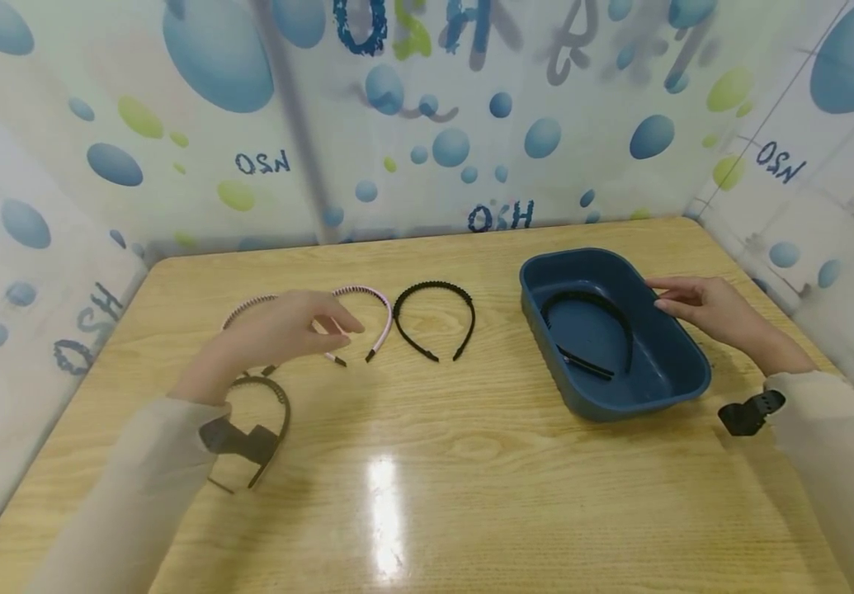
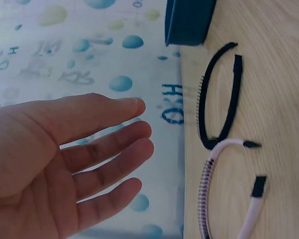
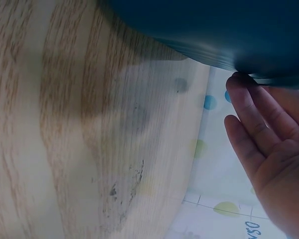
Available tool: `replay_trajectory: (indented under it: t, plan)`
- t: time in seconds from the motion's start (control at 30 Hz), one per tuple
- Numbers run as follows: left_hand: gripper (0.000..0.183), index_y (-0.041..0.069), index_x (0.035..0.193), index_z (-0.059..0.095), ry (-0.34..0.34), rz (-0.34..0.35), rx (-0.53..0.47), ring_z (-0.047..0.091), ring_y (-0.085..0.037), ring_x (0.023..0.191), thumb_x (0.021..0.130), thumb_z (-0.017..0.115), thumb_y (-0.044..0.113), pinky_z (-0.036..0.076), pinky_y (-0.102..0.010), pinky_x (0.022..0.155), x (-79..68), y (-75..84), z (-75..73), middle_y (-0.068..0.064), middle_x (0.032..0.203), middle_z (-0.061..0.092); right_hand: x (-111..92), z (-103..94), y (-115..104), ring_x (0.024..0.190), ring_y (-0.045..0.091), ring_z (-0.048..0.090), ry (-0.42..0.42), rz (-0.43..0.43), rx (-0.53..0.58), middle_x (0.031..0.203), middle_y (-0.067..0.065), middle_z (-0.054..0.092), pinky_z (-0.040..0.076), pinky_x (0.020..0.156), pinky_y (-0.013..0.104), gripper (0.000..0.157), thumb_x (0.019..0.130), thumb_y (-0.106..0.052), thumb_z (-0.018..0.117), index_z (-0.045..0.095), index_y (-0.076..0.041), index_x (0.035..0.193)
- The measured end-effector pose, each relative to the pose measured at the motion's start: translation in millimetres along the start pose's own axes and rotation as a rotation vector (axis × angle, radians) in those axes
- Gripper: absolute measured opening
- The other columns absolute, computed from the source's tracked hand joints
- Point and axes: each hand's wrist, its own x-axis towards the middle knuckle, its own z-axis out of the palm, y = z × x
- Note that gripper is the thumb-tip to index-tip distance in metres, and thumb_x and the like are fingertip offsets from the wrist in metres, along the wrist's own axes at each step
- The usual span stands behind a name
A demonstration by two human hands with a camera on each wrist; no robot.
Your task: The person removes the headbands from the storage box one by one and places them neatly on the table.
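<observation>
A pale left sleeve [image 1: 118,495] is filling the lower left corner, and a matching right sleeve [image 1: 835,462] is entering at the lower right. The left hand [image 1: 289,326] is hovering over the wooden table [image 1: 471,462], holding nothing, its fingers loosely extended and its thumb standing apart. Past it, a greyish headband [image 1: 242,306] and a pink headband [image 1: 389,318] with dark tips are lying partly hidden. A brown headband [image 1: 287,408] is resting nearer, the left wrist camera [image 1: 237,441] covering part of it. A ridged black headband [image 1: 434,284] is lying just right of the pink one. The right hand [image 1: 712,309] is pinching the right rim of a blue tub [image 1: 657,363], fingertips touching its outer side. Inside, another black headband [image 1: 592,296] is resting toward the left wall.
</observation>
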Motion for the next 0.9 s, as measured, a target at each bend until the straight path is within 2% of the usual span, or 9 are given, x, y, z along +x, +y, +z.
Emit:
replay_trajectory:
  t: [0.17, 0.33, 0.5, 0.9]
  plan:
    - [0.023, 0.009, 0.111, 0.065, 0.0, 0.069, -0.036, 0.061, -0.015, 0.089, 0.089, 0.061, 0.009, 0.051, -0.029, 0.074, 20.3, 11.0, 1.8, -0.005, 0.11, 0.062, -0.4, 1.1, -2.6, 0.08, -0.016, 0.048, 0.004, -0.002, -0.002, 0.105, 0.029, 0.059, 0.043, 0.064, 0.01, 0.04, 0.094, -0.011, 0.052, 0.047, 0.007, 0.13]
    - [0.022, 0.007, 0.109, 0.066, 0.015, 0.16, -0.015, 0.06, -0.015, 0.088, 0.088, 0.061, 0.006, 0.051, -0.028, 0.074, 40.8, 20.7, 3.7, -0.004, 0.105, 0.063, 0.4, 0.6, -4.6, 0.08, -0.016, 0.048, 0.003, -0.003, -0.004, 0.105, 0.029, 0.059, 0.042, 0.064, 0.009, 0.04, 0.094, -0.011, 0.051, 0.047, 0.007, 0.129]
    - [0.023, 0.007, 0.111, 0.065, -0.002, 0.187, -0.003, 0.06, -0.013, 0.087, 0.09, 0.059, 0.01, 0.05, -0.029, 0.073, 58.5, 31.2, 4.8, -0.003, 0.105, 0.063, 1.7, -0.1, -4.4, 0.08, -0.016, 0.048, -0.008, -0.002, -0.005, 0.106, 0.029, 0.059, 0.043, 0.064, 0.011, 0.04, 0.095, -0.012, 0.051, 0.046, 0.007, 0.13]
    - [0.025, 0.008, 0.115, 0.064, -0.04, 0.239, -0.143, 0.058, -0.011, 0.092, 0.092, 0.055, 0.012, 0.047, -0.026, 0.08, 106.3, 56.1, 19.5, -0.001, 0.106, 0.063, -0.8, 0.6, -1.4, 0.08, -0.017, 0.047, 0.0, 0.021, 0.0, 0.107, 0.029, 0.058, 0.042, 0.064, 0.01, 0.042, 0.095, -0.014, 0.051, 0.046, 0.007, 0.131]
